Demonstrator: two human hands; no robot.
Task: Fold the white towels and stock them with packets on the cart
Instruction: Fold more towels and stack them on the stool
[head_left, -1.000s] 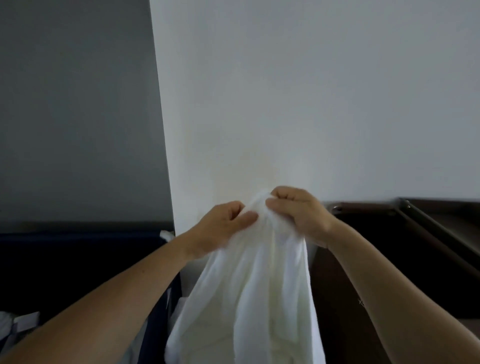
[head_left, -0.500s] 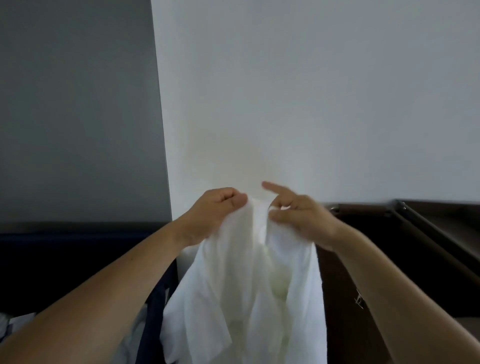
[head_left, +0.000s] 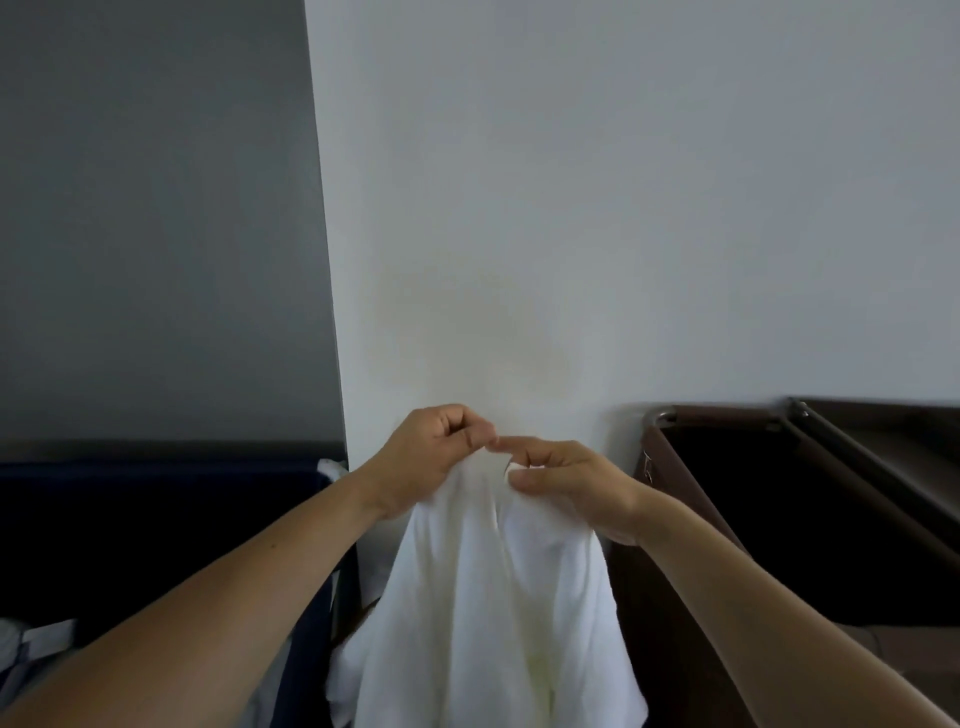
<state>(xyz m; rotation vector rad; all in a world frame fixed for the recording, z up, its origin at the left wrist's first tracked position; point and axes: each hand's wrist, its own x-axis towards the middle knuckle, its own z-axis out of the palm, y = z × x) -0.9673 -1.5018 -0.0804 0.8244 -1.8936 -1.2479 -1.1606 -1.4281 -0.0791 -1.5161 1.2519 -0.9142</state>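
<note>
A white towel (head_left: 493, 613) hangs in front of the white wall, held up by its top edge. My left hand (head_left: 426, 457) grips that edge in a curled fist. Right beside it my right hand (head_left: 566, 483) pinches the towel's top between thumb and fingers, index finger stretched toward the left hand. The two hands almost touch. The towel's lower end runs out of the frame's bottom. No packets are in view.
A dark brown cart (head_left: 753, 499) with a metal-edged rim stands at the right against the wall. A dark navy bin (head_left: 156, 530) stands at the left with pale cloth (head_left: 31, 644) in it. The wall corner (head_left: 327, 312) rises between them.
The hands have drawn close together along the towel's top edge and sit a little lower. My right index finger now stretches toward the left hand.
</note>
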